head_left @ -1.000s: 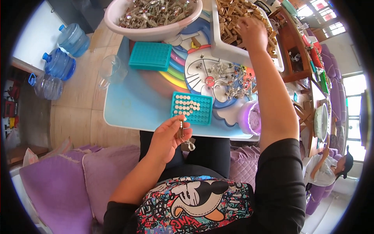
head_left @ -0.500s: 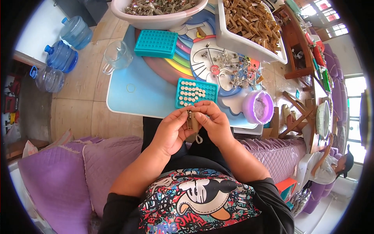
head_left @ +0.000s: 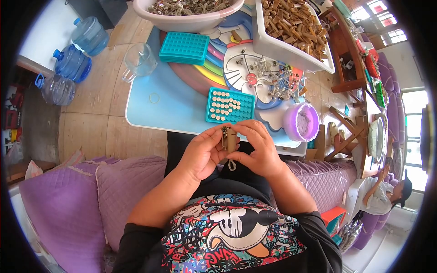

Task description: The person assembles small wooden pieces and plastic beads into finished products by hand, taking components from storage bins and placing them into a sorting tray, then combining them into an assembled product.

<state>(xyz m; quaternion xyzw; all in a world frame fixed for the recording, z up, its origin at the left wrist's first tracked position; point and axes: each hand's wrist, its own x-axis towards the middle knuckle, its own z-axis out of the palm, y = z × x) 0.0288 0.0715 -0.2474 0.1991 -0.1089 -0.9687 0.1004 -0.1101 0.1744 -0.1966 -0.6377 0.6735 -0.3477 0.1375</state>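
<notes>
Between my hands, above my lap, is a small tan casing (head_left: 231, 142) with a brassy metal piece (head_left: 225, 135) along its left side. My left hand (head_left: 199, 155) is closed on it, thumb and fingers holding its left side. My right hand (head_left: 260, 149) spans it, forefinger at the upper end and thumb near the lower end. A pale cord loop (head_left: 232, 166) hangs below the thumb. Just beyond my fingertips, a teal tray (head_left: 248, 112) lies on the blue table, partly filled with rows of small white round pieces.
Small metal parts (head_left: 280, 83) lie scattered near a white crate (head_left: 291, 60) of tan casings. Around the table stand a purple tub (head_left: 291, 125), stacked teal trays (head_left: 183, 48), a clear jug (head_left: 141, 64) and a full pink basin (head_left: 191, 22). Another person (head_left: 380, 195) sits far right.
My right thumb has slid down toward the casing's lower end, and my right fingers have spread, so more of the casing shows. The whole view has shifted slightly.
</notes>
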